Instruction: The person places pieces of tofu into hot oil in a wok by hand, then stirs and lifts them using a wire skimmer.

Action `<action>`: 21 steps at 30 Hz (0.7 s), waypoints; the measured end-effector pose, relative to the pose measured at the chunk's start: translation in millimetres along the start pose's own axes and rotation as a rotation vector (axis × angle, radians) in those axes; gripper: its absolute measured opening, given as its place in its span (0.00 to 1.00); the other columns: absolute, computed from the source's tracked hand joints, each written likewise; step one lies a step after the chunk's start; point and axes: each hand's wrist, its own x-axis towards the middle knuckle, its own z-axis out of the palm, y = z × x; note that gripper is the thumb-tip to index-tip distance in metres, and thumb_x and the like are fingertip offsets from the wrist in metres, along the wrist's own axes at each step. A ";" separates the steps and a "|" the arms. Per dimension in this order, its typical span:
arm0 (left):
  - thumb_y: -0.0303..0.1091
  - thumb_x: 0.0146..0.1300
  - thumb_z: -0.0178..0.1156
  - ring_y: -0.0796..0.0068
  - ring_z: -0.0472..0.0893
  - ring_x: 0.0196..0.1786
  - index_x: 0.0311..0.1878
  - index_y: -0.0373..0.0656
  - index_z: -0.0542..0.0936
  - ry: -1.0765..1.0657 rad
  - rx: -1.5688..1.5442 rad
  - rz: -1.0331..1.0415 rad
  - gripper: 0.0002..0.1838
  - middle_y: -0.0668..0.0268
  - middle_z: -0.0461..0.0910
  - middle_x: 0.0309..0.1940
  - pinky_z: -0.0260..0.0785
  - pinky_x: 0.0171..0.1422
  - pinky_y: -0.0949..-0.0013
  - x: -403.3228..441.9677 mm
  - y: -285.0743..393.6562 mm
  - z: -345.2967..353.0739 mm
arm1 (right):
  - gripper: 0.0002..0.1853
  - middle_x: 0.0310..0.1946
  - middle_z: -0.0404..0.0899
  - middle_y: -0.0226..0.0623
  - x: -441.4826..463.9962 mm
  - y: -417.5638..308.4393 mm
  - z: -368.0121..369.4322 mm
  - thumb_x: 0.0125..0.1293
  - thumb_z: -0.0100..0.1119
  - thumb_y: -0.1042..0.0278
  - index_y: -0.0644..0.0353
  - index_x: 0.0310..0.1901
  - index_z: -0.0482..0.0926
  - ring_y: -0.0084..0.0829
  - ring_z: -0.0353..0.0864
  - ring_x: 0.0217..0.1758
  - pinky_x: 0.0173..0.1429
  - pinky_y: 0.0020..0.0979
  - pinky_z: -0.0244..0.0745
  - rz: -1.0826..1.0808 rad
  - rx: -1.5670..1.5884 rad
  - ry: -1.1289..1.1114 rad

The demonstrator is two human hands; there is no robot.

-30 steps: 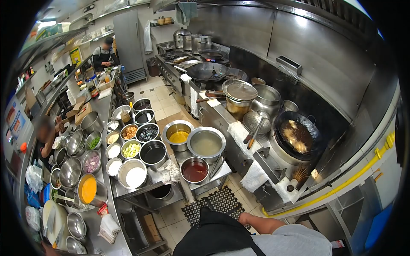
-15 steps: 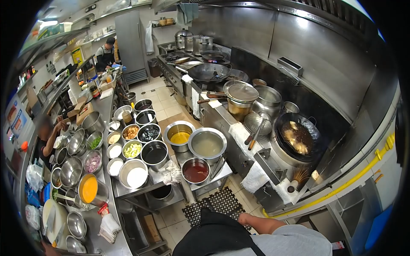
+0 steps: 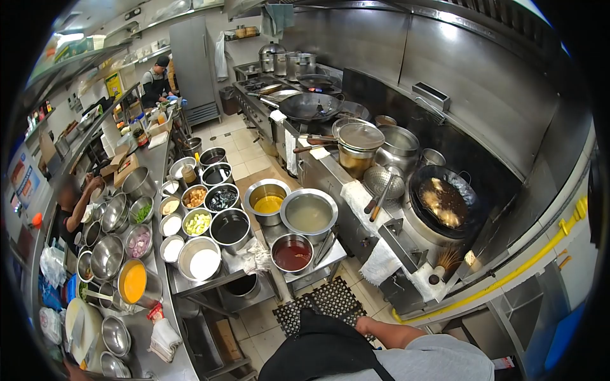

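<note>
My right forearm [image 3: 400,336] reaches forward from a grey sleeve at the bottom of the head view. Only the near part of my right hand [image 3: 364,326] shows, beside the black apron [image 3: 311,349], and its fingers are hidden. I cannot make out anything in it. My left hand is out of view. Ahead of me stand a pot of dark red liquid [image 3: 292,253], a wide bowl of cloudy liquid [image 3: 309,213] and a pot of yellow liquid [image 3: 267,201]. To the right, pale pieces of food [image 3: 445,206] bubble in dark oil inside a wok [image 3: 471,190].
Two ladle handles [image 3: 380,202] lie beside the wok station. A bamboo brush [image 3: 448,259] stands at its front corner. On the left, the steel counter [image 3: 141,346] carries several bowls. A rubber mat [image 3: 324,301] covers the floor. Two co-workers [image 3: 154,82] stand at the left.
The pale food in the wok has shifted slightly in the bubbling oil. At the left, a co-worker's raised arm has moved a little. My right arm stays almost still.
</note>
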 end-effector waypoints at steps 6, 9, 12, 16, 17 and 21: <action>0.30 0.60 0.46 0.56 0.76 0.43 0.58 0.57 0.64 -0.074 0.122 -0.078 0.22 0.51 0.73 0.47 0.68 0.44 0.62 -3.0 23.0 -23.0 | 0.22 0.36 0.77 0.49 7.2 5.9 9.0 0.44 0.53 0.50 0.64 0.29 0.79 0.43 0.75 0.44 0.47 0.37 0.70 -0.056 -0.041 0.000; 0.29 0.59 0.47 0.57 0.75 0.46 0.57 0.55 0.65 0.198 0.030 0.157 0.21 0.53 0.72 0.48 0.67 0.46 0.63 -0.4 6.0 -8.1 | 0.20 0.36 0.77 0.47 0.4 2.1 4.0 0.43 0.53 0.52 0.62 0.28 0.80 0.42 0.76 0.44 0.47 0.36 0.71 -0.060 -0.103 -0.032; 0.29 0.59 0.48 0.58 0.74 0.47 0.57 0.53 0.65 0.175 0.011 0.148 0.21 0.54 0.72 0.49 0.66 0.48 0.64 -0.9 7.3 -9.8 | 0.21 0.35 0.78 0.46 15.2 11.0 16.2 0.43 0.53 0.51 0.61 0.30 0.80 0.41 0.76 0.43 0.46 0.36 0.71 -0.159 -0.271 -0.071; 0.30 0.58 0.50 0.59 0.73 0.49 0.56 0.51 0.66 0.179 0.005 0.160 0.21 0.56 0.72 0.50 0.64 0.50 0.64 -0.4 7.8 -11.0 | 0.21 0.36 0.78 0.44 16.0 13.2 21.6 0.42 0.53 0.50 0.59 0.31 0.80 0.41 0.76 0.43 0.46 0.35 0.71 -0.170 -0.298 -0.110; 0.30 0.58 0.50 0.59 0.73 0.50 0.56 0.51 0.66 0.183 0.007 0.163 0.21 0.56 0.72 0.50 0.64 0.50 0.65 0.1 8.5 -11.1 | 0.15 0.33 0.78 0.44 14.4 13.1 23.3 0.38 0.54 0.60 0.58 0.28 0.81 0.40 0.77 0.39 0.42 0.35 0.72 -0.179 -0.287 -0.060; 0.30 0.57 0.51 0.60 0.71 0.51 0.56 0.49 0.66 0.189 0.011 0.193 0.21 0.57 0.71 0.51 0.63 0.53 0.65 -1.1 11.1 -9.9 | 0.12 0.28 0.79 0.43 16.1 14.8 25.2 0.33 0.56 0.72 0.57 0.25 0.81 0.39 0.79 0.34 0.37 0.34 0.74 -0.253 -0.329 -0.018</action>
